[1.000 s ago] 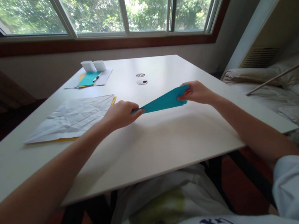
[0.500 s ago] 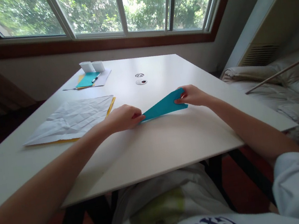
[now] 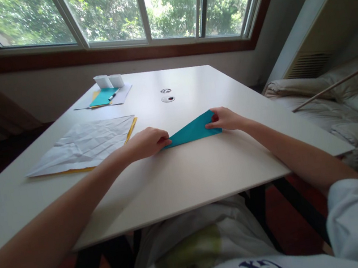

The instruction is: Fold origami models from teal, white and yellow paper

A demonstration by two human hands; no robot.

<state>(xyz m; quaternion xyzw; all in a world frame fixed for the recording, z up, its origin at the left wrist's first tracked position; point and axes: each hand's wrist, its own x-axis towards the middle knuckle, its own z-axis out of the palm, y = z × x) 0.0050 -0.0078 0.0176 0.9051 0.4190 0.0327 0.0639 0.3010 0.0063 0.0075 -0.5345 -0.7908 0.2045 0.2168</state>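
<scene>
A folded sheet of blue paper [image 3: 192,131], shaped like a long wedge, is held between my two hands just over the white table. My left hand [image 3: 151,141] pinches its narrow left tip between thumb and fingers. At the wide right end, my right hand [image 3: 226,119] grips the paper, with the thumb on the near face and the other fingers behind it, partly hidden. Beside my left forearm lies a creased white sheet [image 3: 85,144] on top of a yellow sheet [image 3: 131,130], of which only the edges show.
At the far left of the table [image 3: 186,178] are two white box-like holders [image 3: 108,81], a blue sheet [image 3: 103,97] and a pen [image 3: 113,94] on other papers. Two round discs [image 3: 168,99] sit mid-table. A cushioned seat with a thin stick [image 3: 334,86] stands at the right.
My right hand has shifted slightly left and down, and the wide end of the blue paper looks narrower and more pointed at the top. My left hand keeps its pinch.
</scene>
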